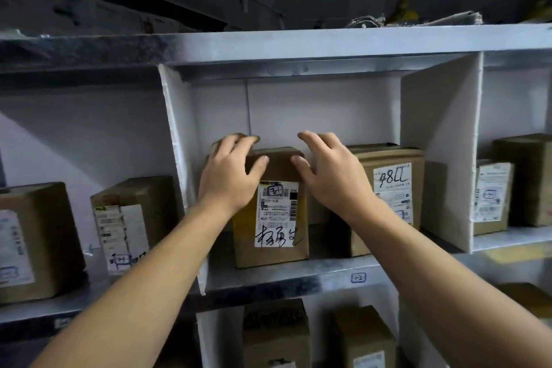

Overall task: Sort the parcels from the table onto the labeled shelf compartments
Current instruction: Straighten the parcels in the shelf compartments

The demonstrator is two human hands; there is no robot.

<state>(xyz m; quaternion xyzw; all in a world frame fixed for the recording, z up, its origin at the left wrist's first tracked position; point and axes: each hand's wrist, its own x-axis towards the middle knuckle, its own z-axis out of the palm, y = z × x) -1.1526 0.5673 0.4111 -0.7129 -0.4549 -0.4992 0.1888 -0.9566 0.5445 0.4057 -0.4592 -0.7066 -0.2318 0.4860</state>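
- Nearest to us and below both hands, the front lip of the shelf board [268,273] runs left to right. A small handwritten tag [358,277] reading "1-2" sits under the right wrist.
- The parcel [277,254] stands upright just behind that lip, between our two wrists. Its labelled face is toward us and its base is fully on the board.
- Our left hand [231,176] grips the parcel's upper left corner, with fingers curled over the top edge and the thumb on the front face.
- Our right hand [334,179] is spread and loosely bent. The thumb is at the parcel's upper right corner and the fingers are raised above the top, holding nothing.
- Just right of the right hand stands a neighbouring box [391,188], with a narrow gap between it and the parcel.
- Left of the left hand, the left divider [176,140] stands close, with only a slim strip of room.
- Beyond the neighbouring box rises the right divider [442,158].
- Above and beyond the fingers there is open space up to the back wall [322,110] and the upper board [298,42].
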